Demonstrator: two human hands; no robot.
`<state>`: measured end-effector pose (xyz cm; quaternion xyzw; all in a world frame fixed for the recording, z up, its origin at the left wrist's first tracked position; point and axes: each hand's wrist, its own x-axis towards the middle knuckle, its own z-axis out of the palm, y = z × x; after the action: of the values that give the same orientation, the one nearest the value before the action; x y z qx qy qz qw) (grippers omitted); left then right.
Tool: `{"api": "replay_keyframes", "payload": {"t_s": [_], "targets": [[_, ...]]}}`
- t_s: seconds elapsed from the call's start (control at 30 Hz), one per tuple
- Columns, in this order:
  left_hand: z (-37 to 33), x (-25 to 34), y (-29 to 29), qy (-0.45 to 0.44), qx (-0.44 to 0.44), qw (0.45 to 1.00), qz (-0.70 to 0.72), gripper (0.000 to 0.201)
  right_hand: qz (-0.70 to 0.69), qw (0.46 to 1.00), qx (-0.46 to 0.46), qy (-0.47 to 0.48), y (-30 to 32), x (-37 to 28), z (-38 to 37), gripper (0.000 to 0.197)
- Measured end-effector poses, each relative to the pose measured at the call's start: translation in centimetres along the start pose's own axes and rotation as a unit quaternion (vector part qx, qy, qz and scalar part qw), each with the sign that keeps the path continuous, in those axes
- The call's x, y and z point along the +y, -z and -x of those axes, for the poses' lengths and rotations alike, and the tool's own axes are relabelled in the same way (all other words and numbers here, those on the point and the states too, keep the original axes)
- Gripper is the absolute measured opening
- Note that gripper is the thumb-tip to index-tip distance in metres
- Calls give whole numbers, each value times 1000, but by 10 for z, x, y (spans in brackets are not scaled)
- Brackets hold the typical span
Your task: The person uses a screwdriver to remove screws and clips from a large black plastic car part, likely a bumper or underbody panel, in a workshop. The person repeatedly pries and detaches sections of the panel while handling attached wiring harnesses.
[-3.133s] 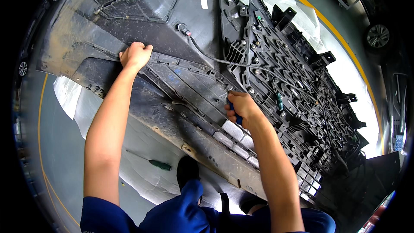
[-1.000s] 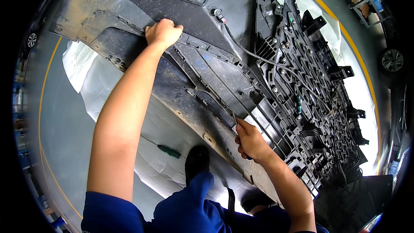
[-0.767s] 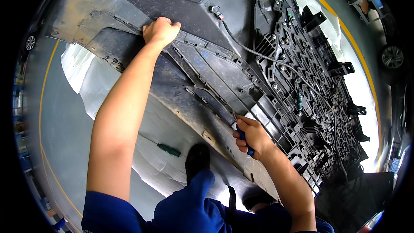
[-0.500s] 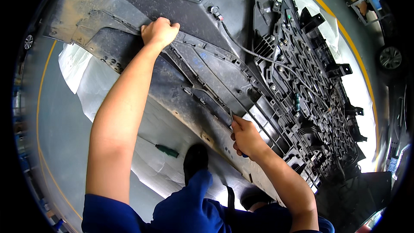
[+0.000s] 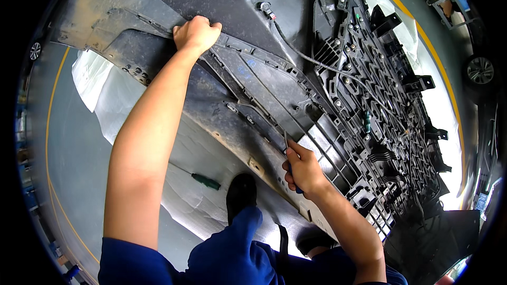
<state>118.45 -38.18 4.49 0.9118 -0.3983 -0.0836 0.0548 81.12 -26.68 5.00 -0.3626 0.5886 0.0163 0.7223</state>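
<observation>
Left hand is gripping raised rib of black panel, fist curled narrow, fingertips hidden. Right hand is holding blue-handled tool, metal shaft pointing at seam toward panel's near edge. Panel is lying over pale sheet, latticed part extending at right. Green-handled screwdriver is lying near sheet's left edge, beside shoe.
</observation>
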Motion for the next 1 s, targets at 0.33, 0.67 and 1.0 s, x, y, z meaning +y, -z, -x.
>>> {"api": "replay_keyframes", "payload": {"t_s": [0.33, 0.67, 1.0], "targets": [[-4, -5, -5, -7, 9, 1000, 19, 43, 313, 946, 33, 83, -10, -10, -13, 48], [0, 8, 11, 9, -57, 998, 22, 49, 542, 832, 43, 113, -9, 8, -16, 74], [3, 7, 25, -7, -88, 996, 16, 51, 418, 900, 9, 121, 0, -19, 20, 35]]}}
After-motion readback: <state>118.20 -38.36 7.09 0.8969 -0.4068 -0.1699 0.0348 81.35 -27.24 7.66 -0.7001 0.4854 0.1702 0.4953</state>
